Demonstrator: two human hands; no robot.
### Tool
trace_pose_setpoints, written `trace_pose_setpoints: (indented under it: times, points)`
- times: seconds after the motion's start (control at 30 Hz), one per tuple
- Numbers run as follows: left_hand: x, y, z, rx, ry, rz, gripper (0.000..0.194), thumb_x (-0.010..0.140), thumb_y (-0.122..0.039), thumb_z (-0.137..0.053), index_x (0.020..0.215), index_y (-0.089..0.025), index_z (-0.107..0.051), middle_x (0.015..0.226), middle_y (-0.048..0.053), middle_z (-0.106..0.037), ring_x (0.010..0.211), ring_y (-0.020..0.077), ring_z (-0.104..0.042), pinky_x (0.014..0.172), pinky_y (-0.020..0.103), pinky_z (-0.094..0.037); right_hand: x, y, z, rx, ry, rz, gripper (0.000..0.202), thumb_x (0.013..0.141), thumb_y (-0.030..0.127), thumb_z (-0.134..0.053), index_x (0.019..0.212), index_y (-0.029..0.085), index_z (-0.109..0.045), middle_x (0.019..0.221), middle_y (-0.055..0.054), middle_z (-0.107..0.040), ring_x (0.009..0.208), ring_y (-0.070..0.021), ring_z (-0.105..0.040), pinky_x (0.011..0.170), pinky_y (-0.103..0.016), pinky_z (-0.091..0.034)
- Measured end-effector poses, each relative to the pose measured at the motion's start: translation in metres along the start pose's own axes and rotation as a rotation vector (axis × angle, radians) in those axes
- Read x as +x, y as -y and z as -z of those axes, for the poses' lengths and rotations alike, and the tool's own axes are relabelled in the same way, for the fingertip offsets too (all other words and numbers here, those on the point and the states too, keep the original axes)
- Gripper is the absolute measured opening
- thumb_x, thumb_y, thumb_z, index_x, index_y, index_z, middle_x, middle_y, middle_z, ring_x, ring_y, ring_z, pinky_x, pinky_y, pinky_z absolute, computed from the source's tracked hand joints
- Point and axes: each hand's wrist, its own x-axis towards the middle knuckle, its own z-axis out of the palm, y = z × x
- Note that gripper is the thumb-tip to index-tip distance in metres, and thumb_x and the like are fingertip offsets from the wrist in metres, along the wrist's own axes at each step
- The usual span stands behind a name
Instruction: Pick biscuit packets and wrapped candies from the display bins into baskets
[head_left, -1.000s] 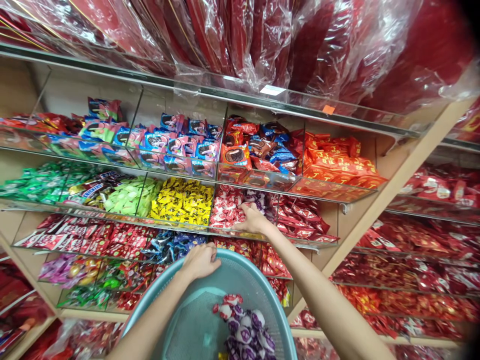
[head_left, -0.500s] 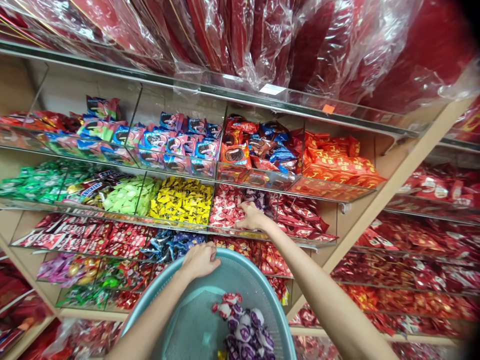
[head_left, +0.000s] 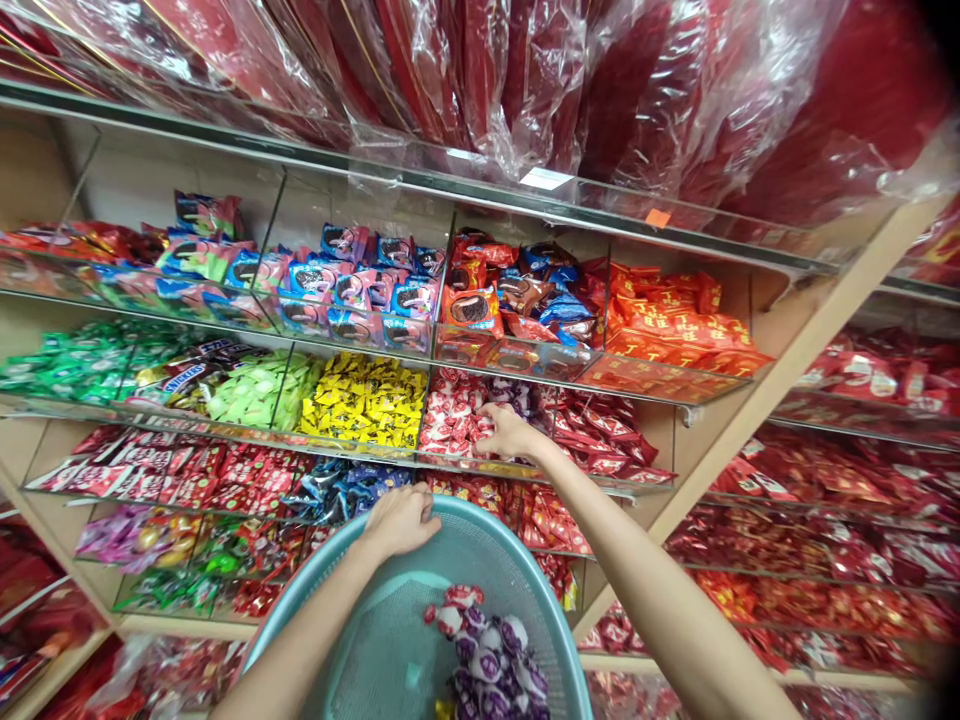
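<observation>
My left hand [head_left: 401,520] is closed over the far rim of a turquoise plastic basket [head_left: 559,600], which is tilted toward me. Inside it lie several purple-and-white wrapped candies [head_left: 491,665], a few red-and-white ones [head_left: 457,605] and a bit of yellow wrapper at the bottom edge. Reaching over the low clear front of a shelf bin, my right hand [head_left: 514,437] is at the red-and-white wrapped candies [head_left: 450,415]. Its thumb and forefinger are apart, with nothing visible between them; the other fingers are partly hidden. Dark purple candies [head_left: 517,392] lie just behind that hand.
Yellow-wrapped candies [head_left: 364,400] and pale green packets [head_left: 247,390] fill bins to the left. Red packets [head_left: 600,430] lie on the right. A glass shelf [head_left: 517,365] with cookie packs [head_left: 472,308] runs above my right hand. A slanting wooden upright [head_left: 810,330] stands at right.
My right hand has shifted very slightly to the right over the candies. My left hand and the basket look the same.
</observation>
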Motion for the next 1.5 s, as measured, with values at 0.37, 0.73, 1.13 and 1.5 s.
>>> trace_pose_setpoints:
  times: [0.37,0.73,1.13,1.5]
  points:
    - [-0.001,-0.004,0.006,-0.012,0.013,0.022,0.021,0.075,-0.034,-0.047,0.06,-0.021,-0.049,0.078,-0.001,-0.06,0.068,0.0154,-0.058,0.058,0.026,-0.034,0.0,0.0,-0.007,0.142,-0.062,-0.008,0.076,0.051,0.033,-0.075,0.119,0.019,-0.045,0.111,-0.009,-0.041,0.09,-0.02,-0.055,0.082,-0.034,-0.046]
    - [-0.002,-0.007,0.01,-0.036,0.046,0.052,0.019,0.075,-0.034,-0.048,0.061,-0.021,-0.051,0.081,0.0,-0.061,0.074,0.0169,-0.059,0.063,0.027,-0.037,-0.002,-0.015,-0.008,0.276,-0.112,0.113,0.056,0.059,0.026,-0.069,0.111,0.019,-0.049,0.095,0.0,-0.053,0.082,-0.0135,-0.053,0.076,-0.03,-0.045]
    - [-0.002,-0.006,0.008,-0.01,0.027,0.03,0.019,0.075,-0.033,-0.046,0.061,-0.021,-0.051,0.079,0.0,-0.06,0.07,0.0163,-0.058,0.06,0.027,-0.036,-0.003,-0.012,-0.016,0.278,-0.215,0.17,0.054,0.057,0.025,-0.069,0.106,0.016,-0.052,0.1,-0.004,-0.054,0.092,-0.0176,-0.051,0.086,-0.035,-0.04]
    - [-0.001,-0.008,0.009,-0.016,0.04,0.043,0.019,0.074,-0.032,-0.047,0.06,-0.021,-0.049,0.08,0.001,-0.059,0.076,0.0176,-0.058,0.065,0.028,-0.038,-0.031,-0.026,0.013,1.132,-0.025,0.048,0.052,0.067,0.034,-0.067,0.113,0.027,-0.045,0.106,0.0,-0.057,0.081,-0.0094,-0.059,0.076,-0.026,-0.052]
